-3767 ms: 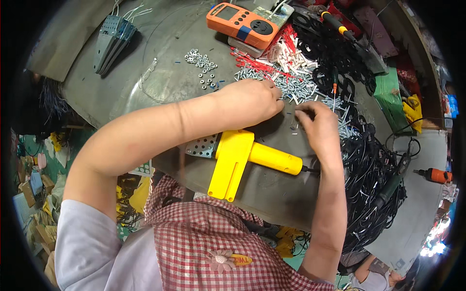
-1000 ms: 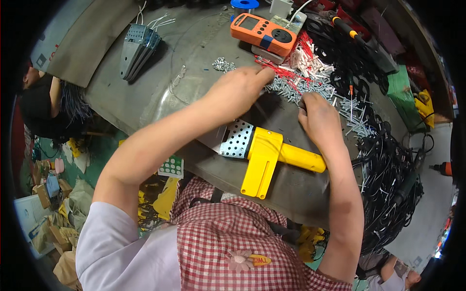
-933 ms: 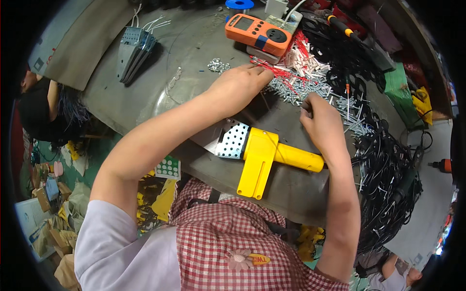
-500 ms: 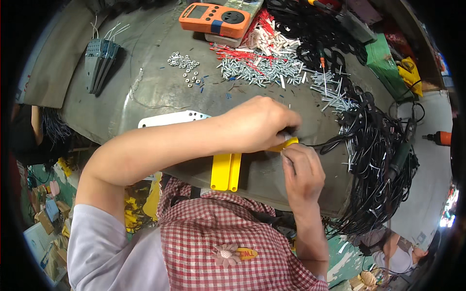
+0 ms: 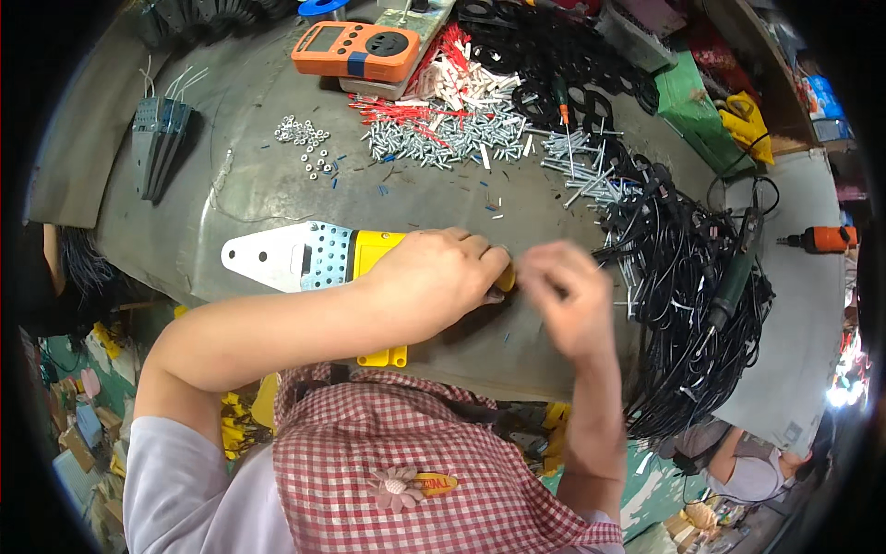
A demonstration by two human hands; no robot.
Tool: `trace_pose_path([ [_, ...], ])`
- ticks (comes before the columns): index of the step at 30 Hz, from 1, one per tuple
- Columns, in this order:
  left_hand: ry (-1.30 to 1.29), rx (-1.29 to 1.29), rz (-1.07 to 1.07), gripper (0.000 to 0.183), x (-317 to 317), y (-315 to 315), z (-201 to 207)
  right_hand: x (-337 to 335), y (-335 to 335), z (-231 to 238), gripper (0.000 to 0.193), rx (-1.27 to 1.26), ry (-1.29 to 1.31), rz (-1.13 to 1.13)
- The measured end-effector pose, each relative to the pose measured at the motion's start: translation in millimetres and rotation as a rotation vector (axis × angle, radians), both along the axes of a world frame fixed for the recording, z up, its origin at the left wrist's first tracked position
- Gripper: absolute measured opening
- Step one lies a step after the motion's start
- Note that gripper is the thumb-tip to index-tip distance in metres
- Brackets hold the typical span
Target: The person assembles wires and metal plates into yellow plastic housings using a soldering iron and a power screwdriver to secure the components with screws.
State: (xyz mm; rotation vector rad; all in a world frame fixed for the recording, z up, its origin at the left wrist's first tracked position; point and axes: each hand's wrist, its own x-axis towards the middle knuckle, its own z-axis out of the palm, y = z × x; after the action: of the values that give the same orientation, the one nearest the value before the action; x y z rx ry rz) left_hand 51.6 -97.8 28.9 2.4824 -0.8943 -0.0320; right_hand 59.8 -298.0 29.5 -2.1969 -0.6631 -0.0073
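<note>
My left hand is closed around the handle end of a yellow plastic housing, whose rounded yellow tip shows past the fingers. A perforated metal section and a tapered white plate extend from the housing to the left. Below my left wrist lies a narrow yellow plastic piece, mostly covered by the forearm. Just right of the yellow tip, my right hand has its fingers bent and smeared by motion; whether they hold anything does not show.
Behind my hands lie nuts, screws and long bolts. An orange multimeter stands at the back. Tangled black cables cover the right side, with a green-handled tool on them. Grey metal parts lie far left.
The view has shifted, so the bench contents appear further left. My right hand has come away from the yellow tip and risen. More of the housing and perforated section now shows.
</note>
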Motion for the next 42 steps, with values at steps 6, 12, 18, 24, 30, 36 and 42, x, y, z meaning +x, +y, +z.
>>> trace_pose_path([
  [6,0.049,0.056,0.034,0.042,-3.2,-5.0,7.6,78.6,-22.9,-15.1,0.015,-0.676,-0.546,-0.189],
  [12,0.043,0.036,0.048,0.040,-0.4,-1.5,9.0,89.1,-16.8,-3.5,0.017,-0.564,-0.593,-0.104],
  [18,0.028,-0.554,0.197,0.037,22.5,2.9,28.9,25.9,26.3,27.6,0.017,0.743,0.534,-0.100],
  [24,0.148,-0.404,0.067,0.033,19.9,32.6,42.4,-32.7,33.3,20.1,0.012,0.848,0.574,-0.203],
  [30,0.616,-0.405,0.252,0.023,26.4,48.7,26.6,-78.3,39.8,-11.4,0.016,0.014,0.110,-0.257],
  [36,0.429,-0.369,0.205,0.026,19.5,54.1,14.0,-74.4,58.1,1.3,0.023,-0.050,-0.124,-0.240],
  [42,-0.151,-0.191,-0.053,0.038,16.1,48.0,3.8,-53.5,72.2,-1.8,0.017,0.000,-0.224,-0.101],
])
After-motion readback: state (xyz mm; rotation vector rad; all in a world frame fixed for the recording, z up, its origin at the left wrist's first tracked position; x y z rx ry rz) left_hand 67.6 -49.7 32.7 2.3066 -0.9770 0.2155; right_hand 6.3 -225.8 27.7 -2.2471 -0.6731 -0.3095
